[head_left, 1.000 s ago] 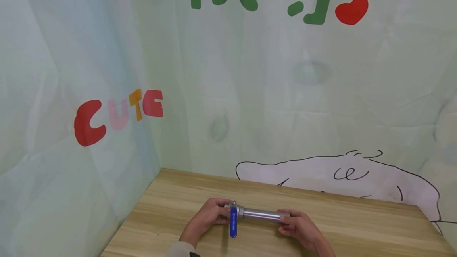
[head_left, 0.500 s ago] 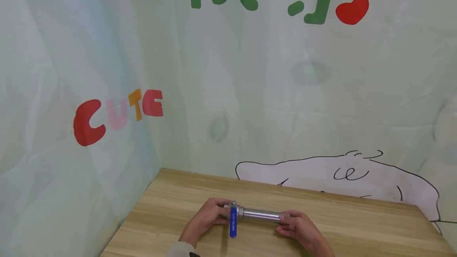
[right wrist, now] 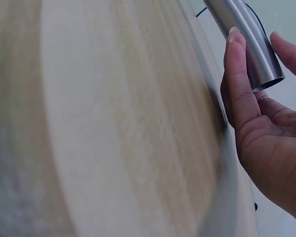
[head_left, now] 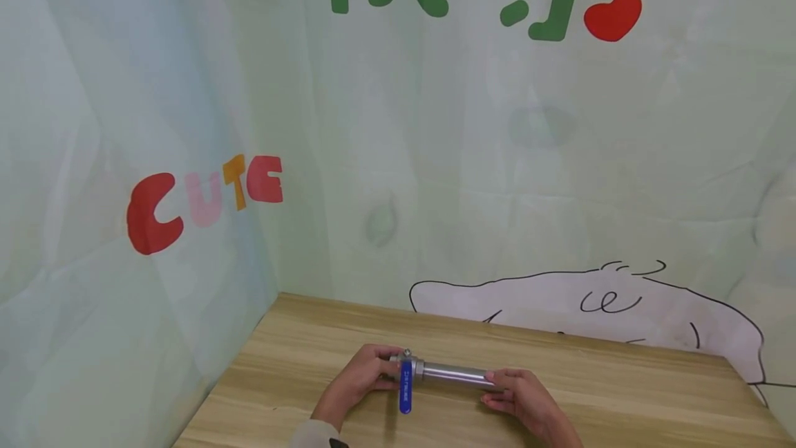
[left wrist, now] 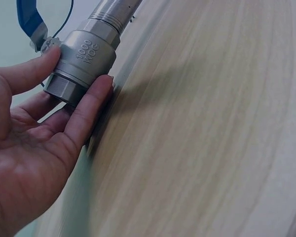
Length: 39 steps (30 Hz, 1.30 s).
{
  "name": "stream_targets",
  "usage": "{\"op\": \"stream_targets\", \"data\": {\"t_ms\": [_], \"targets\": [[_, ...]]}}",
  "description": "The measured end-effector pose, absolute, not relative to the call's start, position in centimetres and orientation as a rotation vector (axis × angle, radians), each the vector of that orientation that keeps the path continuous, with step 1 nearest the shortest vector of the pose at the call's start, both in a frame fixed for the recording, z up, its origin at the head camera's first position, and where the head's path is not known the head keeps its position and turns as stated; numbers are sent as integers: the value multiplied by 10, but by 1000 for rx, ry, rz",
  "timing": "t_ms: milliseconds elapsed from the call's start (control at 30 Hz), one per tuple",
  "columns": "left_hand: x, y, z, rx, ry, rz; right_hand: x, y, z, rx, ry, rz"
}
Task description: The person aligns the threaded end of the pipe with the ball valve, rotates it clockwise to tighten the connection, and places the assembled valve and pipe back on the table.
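A metal ball valve (left wrist: 86, 57) with a blue lever handle (head_left: 405, 387) joins a shiny steel pipe (head_left: 457, 375) by a threaded end. My left hand (head_left: 363, 375) grips the valve body, thumb near the handle's stem and fingers under and behind it; "1000 WOG" stands out on the body in the left wrist view. At the pipe's other end, my right hand (head_left: 525, 396) holds the tube between thumb and fingers. Its open round rim (right wrist: 270, 84) shows in the right wrist view. Valve and pipe lie roughly level, the lever pointing toward me.
The wood-grain table (head_left: 298, 337) runs under both hands. Printed fabric walls (head_left: 373, 123) rise at its back and left edges, with green characters, a red heart (head_left: 613, 16) and a cartoon outline (head_left: 622, 306).
My right hand's fingers shift slightly around the pipe's end. The left hand, the valve and the lever stay nearly in place.
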<state>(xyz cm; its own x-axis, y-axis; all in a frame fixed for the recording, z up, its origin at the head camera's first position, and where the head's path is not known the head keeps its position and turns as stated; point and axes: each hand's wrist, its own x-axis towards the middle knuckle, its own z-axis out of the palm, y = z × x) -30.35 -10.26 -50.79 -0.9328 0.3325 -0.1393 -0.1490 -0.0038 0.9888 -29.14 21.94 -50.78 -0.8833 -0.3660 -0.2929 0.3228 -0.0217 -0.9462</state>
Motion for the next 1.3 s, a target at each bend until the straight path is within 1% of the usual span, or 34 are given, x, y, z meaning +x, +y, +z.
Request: {"op": "stream_targets", "data": {"t_ms": [167, 400, 700, 1100, 1300], "targets": [[-304, -102, -508, 188, 1944, 2000, -291, 218, -507, -85, 1796, -1984], [-304, -101, -509, 194, 1934, 2019, -290, 217, -508, -57, 1787, -2014], [-304, -103, -509, 195, 1937, 2017, -290, 216, -510, -98, 1817, -1992], [-305, -102, -511, 191, 1945, 2011, -288, 217, -510, 0, 1856, -1954], [-305, -104, -511, 193, 1936, 2021, -290, 216, -510, -47, 1873, -1967]]}}
